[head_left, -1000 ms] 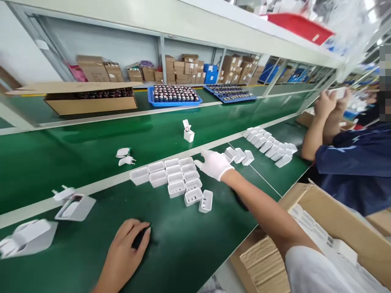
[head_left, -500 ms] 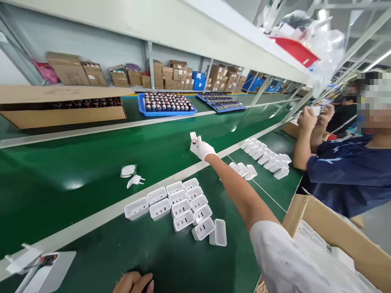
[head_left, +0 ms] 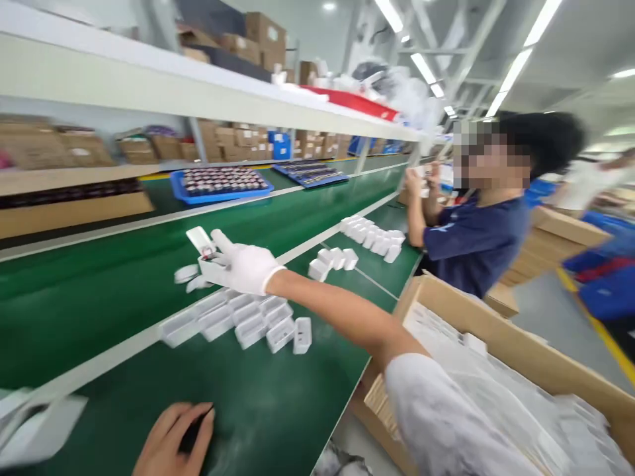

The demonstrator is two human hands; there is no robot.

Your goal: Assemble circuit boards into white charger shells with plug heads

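My right hand wears a white glove and grips a small white open box with its lid up, held above the green conveyor belt. Just below it lie several white plastic charger shells in rows on the green bench. My bare left hand rests at the bottom edge with its fingers curled over a small black object. Two white plug parts lie on the belt beside the held box.
A co-worker in a dark blue shirt stands at the right, hands raised. More white shells lie near that person. A cardboard box of white parts sits at my right. Blue trays and cartons stand behind the belt. White packaging lies at the left.
My right hand reached out to the white box on the belt, took hold of it and pulled it back toward me. The view has swung to the right.
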